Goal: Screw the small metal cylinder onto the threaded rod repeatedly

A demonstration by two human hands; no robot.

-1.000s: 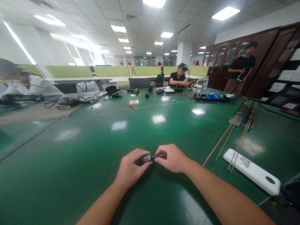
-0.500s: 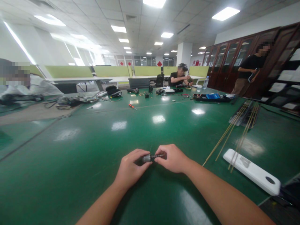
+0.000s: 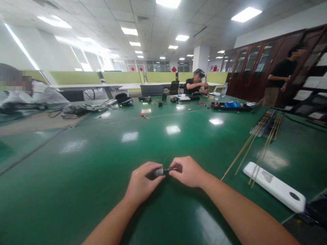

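Observation:
Low over the green table [image 3: 107, 160], my two hands meet on a small dark cylindrical part with a silvery collar [image 3: 160, 171]. My left hand [image 3: 143, 183] is closed around its grey end. My right hand [image 3: 187, 172] pinches the thin dark end with its fingertips. Most of the part is hidden inside my fingers.
A white flat device [image 3: 274, 186] lies to the right, with several thin brass rods [image 3: 251, 141] crossing it. A red-handled screwdriver [image 3: 144, 116] lies farther out. Tools and cases sit at the far end, where a seated person [image 3: 196, 83] works. Another person [image 3: 279, 80] stands by the wooden cabinets; one sits far left.
My hands have hardly moved on the part. The standing person by the cabinets has walked to the right.

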